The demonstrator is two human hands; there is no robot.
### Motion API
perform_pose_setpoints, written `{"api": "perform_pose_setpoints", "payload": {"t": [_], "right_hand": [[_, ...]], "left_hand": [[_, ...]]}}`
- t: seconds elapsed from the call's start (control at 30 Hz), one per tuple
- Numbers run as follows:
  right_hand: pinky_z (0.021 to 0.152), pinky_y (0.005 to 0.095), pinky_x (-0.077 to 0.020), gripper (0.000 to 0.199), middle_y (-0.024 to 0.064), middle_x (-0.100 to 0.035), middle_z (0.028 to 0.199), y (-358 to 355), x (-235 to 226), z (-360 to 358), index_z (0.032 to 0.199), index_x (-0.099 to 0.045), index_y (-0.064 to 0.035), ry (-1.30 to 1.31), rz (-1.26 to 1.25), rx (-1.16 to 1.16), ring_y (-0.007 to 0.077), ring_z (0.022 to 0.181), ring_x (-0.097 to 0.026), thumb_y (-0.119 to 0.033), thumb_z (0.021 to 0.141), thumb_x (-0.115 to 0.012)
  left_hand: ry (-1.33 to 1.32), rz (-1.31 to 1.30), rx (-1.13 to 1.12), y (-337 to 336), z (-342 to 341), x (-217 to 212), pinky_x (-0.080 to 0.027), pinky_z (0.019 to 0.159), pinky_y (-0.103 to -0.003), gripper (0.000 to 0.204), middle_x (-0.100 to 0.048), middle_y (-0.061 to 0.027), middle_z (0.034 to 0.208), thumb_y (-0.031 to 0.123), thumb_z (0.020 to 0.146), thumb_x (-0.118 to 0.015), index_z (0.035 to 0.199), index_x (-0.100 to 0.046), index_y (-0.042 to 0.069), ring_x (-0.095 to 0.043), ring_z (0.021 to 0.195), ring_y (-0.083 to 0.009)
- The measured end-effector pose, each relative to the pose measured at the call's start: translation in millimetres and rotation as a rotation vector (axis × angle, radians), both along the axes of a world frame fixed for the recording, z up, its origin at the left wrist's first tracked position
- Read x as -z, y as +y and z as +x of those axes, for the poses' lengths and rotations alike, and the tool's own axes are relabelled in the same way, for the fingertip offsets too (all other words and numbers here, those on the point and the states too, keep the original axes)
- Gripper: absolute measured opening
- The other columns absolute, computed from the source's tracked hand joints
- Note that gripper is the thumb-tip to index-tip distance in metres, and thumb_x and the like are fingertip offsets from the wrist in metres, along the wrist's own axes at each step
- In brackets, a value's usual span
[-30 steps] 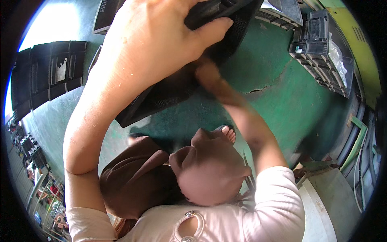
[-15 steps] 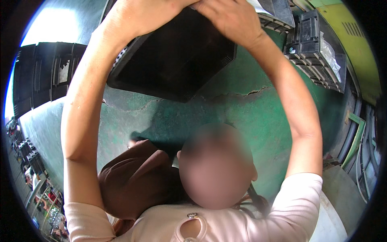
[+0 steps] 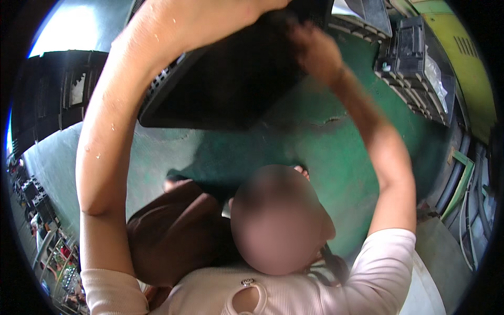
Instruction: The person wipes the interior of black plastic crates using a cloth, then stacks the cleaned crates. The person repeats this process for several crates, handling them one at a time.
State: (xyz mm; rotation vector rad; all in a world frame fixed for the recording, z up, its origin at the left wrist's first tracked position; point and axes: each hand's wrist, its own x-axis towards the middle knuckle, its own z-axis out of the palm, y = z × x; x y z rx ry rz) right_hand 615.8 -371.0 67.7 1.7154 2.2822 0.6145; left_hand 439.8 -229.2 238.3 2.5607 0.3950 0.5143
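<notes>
A large black plastic crate (image 3: 220, 94) with a perforated side fills the upper middle of the head view. My left hand (image 3: 226, 18) reaches over its far part at the top edge, and its fingertips are cut off or hidden there. Over the crate's right side is my right hand (image 3: 317, 55), smeared by motion with its fingers pointing in toward the dark interior. Whether either hand grips anything does not show. Drops of water sit on my left forearm.
Black crates (image 3: 50, 94) stand at the left. More crates (image 3: 412, 68) at the right hold clear plastic bags, beside a yellow-green cabinet (image 3: 462, 47). Cracks run across the green floor (image 3: 210, 152). Pipes (image 3: 462, 173) line the right edge.
My right hand has come away from my left hand, moving nearer and slightly right. My left hand has shifted a little to the right. The crate's near edge appears turned slightly.
</notes>
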Motion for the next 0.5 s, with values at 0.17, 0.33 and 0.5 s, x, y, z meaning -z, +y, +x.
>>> {"api": "perform_pose_setpoints", "payload": {"t": [0.17,0.33,0.5], "right_hand": [[0.099,0.0411,-0.0334,0.040,0.0090,-0.058,0.108,44.3,-67.1,1.9,0.112,-0.056,-0.0041,0.211,0.289,-0.069,0.0213,0.108,-0.051,-0.022,0.077,-0.052],[0.097,0.0329,-0.0409,0.042,0.0016,-0.056,0.119,-16.6,54.5,-20.6,0.117,-0.060,-0.0147,0.327,0.186,0.199,0.0181,0.119,-0.046,-0.015,0.074,-0.058],[0.104,0.0320,-0.0337,0.042,-0.0011,-0.051,0.126,-64.7,86.8,-8.7,0.116,-0.060,-0.0132,0.067,-0.080,0.121,0.0169,0.122,-0.042,-0.016,0.074,-0.057]], "left_hand": [[-0.133,0.076,0.109,-7.6,-5.0,-1.1,-0.052,0.070,-0.033,0.031,-0.066,-0.0214,0.086,0.019,0.079,-0.064,0.103,-0.065,0.000,-0.066,0.076,-0.0310],[-0.141,0.208,0.054,-3.3,-9.4,1.2,-0.052,0.074,-0.037,0.032,-0.065,-0.0222,0.083,0.025,0.078,-0.062,0.098,-0.067,0.000,-0.065,0.079,-0.0357],[-0.105,0.157,-0.031,-25.7,-0.8,7.2,-0.051,0.075,-0.037,0.032,-0.066,-0.0214,0.084,0.026,0.076,-0.063,0.099,-0.068,0.003,-0.064,0.080,-0.0357]]}}
